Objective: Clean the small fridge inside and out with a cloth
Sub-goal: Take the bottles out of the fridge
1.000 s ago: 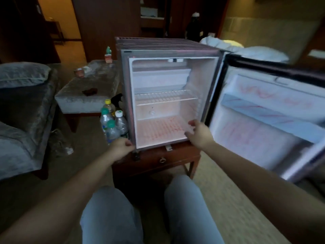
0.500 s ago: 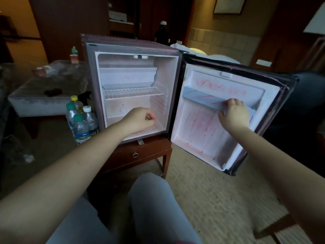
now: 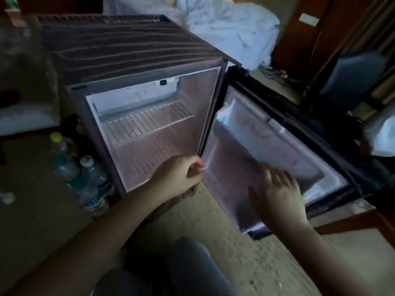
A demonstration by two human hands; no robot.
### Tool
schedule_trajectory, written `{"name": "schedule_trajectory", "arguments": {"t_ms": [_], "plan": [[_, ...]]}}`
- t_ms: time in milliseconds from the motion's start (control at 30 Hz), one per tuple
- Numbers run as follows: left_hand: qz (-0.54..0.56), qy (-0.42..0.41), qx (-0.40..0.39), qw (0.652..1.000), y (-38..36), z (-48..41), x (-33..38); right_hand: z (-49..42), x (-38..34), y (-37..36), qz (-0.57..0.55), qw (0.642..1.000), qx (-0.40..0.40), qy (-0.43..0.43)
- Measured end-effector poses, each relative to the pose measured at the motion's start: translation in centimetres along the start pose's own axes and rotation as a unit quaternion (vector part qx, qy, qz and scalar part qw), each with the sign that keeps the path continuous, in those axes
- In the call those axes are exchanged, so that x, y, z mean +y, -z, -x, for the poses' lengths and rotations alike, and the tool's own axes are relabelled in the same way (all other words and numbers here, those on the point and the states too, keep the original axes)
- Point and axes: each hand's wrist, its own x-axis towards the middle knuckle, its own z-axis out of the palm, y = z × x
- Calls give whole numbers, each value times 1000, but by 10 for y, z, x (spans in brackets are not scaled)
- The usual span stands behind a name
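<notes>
The small fridge (image 3: 128,50) fills the centre of the frame, its door (image 3: 288,129) swung wide to the right, lining bared. A wire shelf (image 3: 147,120) sits inside. The right hand (image 3: 277,189) lies flat on the door's inner lining at lower right, fingers spread. The left hand (image 3: 177,176) is curled at the cabinet's lower right corner; whether it grips anything, I cannot tell. Water bottles (image 3: 92,178) stand just beside the fridge at lower left, and white bedding (image 3: 230,24) lies at the upper right.
</notes>
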Motion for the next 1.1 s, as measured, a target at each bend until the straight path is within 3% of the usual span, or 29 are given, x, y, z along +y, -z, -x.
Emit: {"name": "schedule_trajectory", "arguments": {"t_ms": [67,167,267,367,467,600,833,967,1100], "plan": [[-7,24,-34,999,17,5,18,-2,-9,33,-35,998,-29,43],[10,51,-56,997,58,15,51,-7,-16,90,-64,996,-4,60],[30,86,-68,994,105,38,77,-8,-18,134,-86,996,-4,-14],[54,135,-54,988,143,66,80,-8,-28,151,-103,988,-61,-98],[50,164,-19,985,174,88,68,-12,-56,153,-116,979,-110,-128],[25,191,41,980,221,129,50,-20,-112,159,-112,974,-164,-105],[15,239,116,964,294,194,7,-53,-182,173,-213,955,-194,-64],[10,240,122,963,321,194,-15,-78,-212,169,-214,956,-198,11],[10,256,103,961,345,193,-45,-106,-241,156,-238,957,-162,17]]}}
